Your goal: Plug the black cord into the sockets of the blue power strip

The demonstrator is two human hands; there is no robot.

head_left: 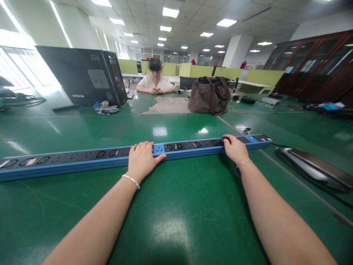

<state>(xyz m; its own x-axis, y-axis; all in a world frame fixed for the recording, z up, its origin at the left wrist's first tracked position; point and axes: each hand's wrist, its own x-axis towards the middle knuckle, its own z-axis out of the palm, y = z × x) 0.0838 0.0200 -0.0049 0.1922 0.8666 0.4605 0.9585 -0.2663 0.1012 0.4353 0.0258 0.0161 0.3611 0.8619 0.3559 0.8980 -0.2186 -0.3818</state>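
Note:
A long blue power strip with a black face and rows of sockets lies across the green table. My left hand is closed over it left of its middle, fingers across the top and thumb along the near side, beside a light-blue socket. Farther right, my right hand pinches a black plug at the strip's sockets; whether it is fully seated cannot be seen. Part of a dark cord shows below my right wrist.
A black computer tower stands at the back left, with gloves before it. Beyond the table sits a person, near a brown bag. A silver-and-black device with a cable lies at the right.

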